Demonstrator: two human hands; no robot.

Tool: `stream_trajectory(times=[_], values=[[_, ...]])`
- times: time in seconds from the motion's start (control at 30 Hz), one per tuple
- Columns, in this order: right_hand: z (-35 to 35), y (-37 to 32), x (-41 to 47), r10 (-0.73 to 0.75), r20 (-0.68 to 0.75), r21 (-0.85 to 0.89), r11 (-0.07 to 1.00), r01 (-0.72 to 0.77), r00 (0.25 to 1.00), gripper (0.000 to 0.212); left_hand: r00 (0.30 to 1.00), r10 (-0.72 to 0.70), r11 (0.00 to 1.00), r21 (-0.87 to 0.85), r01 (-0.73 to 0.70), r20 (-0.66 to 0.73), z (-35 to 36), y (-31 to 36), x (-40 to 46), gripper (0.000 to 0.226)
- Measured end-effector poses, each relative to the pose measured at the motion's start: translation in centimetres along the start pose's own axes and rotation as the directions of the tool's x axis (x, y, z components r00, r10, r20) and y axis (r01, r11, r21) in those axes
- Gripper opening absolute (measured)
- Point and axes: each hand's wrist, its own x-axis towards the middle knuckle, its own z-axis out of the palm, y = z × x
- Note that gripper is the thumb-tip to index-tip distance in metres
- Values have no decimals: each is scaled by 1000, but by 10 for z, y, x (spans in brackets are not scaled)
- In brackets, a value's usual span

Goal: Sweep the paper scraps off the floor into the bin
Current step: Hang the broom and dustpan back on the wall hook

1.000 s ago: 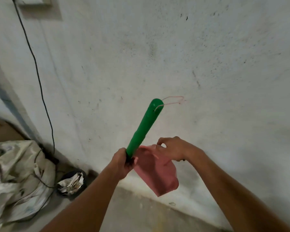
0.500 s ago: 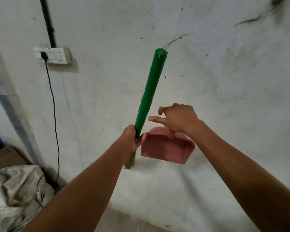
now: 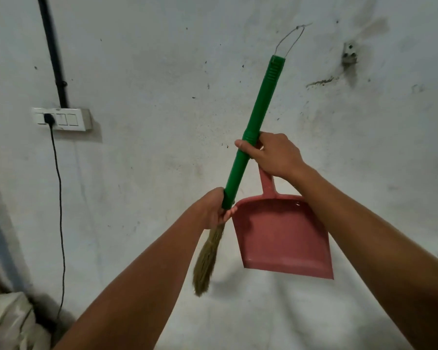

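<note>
Head view, facing a stained white wall (image 3: 162,59). Broom (image 3: 253,127) held up in front of it, green handle tilted w/ top toward 1 o'clock, straw bristles (image 3: 206,261) hanging toward 7 o'clock. Wire loop (image 3: 290,39) at the handle's top end. Left hand (image 3: 216,209) grips the handle's bottom, just above the bristles. Right hand (image 3: 273,155) is higher up at mid-handle, thumb across the green shaft (fingers curled behind). Pink dustpan (image 3: 281,231) hangs below the right hand, its handle running up into that hand, pan mouth pointing to 6 o'clock. Switch plate (image 3: 61,120) at 9 o'clock w/ black cord (image 3: 60,198) dropping down. Crumpled cloth (image 3: 8,322) at 8 o'clock corner.
</note>
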Motion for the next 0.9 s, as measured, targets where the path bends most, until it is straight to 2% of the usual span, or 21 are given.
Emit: stream_trajectory(times=[0.07,0.17,0.23,0.33,0.47,0.53,0.6,0.67,0.77,0.83,0.9], values=[[-8,4,4,30,1,68,997,-30,1000,56,998,12,998,60,-16,59,3,12,-2,37],[-19,13,5,61,-9,50,997,-60,998,57,989,75,984,153,-94,126,8,38,-12,27],[-25,20,2,80,-10,15,997,-80,997,56,972,149,974,143,-176,183,15,59,-19,27],[-33,30,-2,101,-19,-41,994,-101,995,56,907,305,937,76,-340,289,30,90,-32,30],[-45,38,-9,123,0,-117,986,-123,992,44,817,515,840,33,-541,259,64,129,-57,40],[-54,44,-13,143,4,-97,985,-142,990,43,774,595,771,118,-626,216,82,145,-70,47],[-66,51,-19,158,11,-102,982,-156,987,46,696,696,668,196,-718,176,95,157,-79,52],[-74,61,-25,171,24,-133,977,-166,985,50,607,777,584,169,-794,165,104,167,-87,51],[-83,78,-34,191,41,-165,969,-182,981,57,459,871,449,93,-888,176,121,182,-98,36],[-90,90,-36,191,63,-181,967,-177,980,60,364,918,348,121,-930,156,138,191,-102,34],[-97,103,-38,177,67,-195,967,-161,982,61,317,939,296,154,-943,136,156,199,-102,32]])
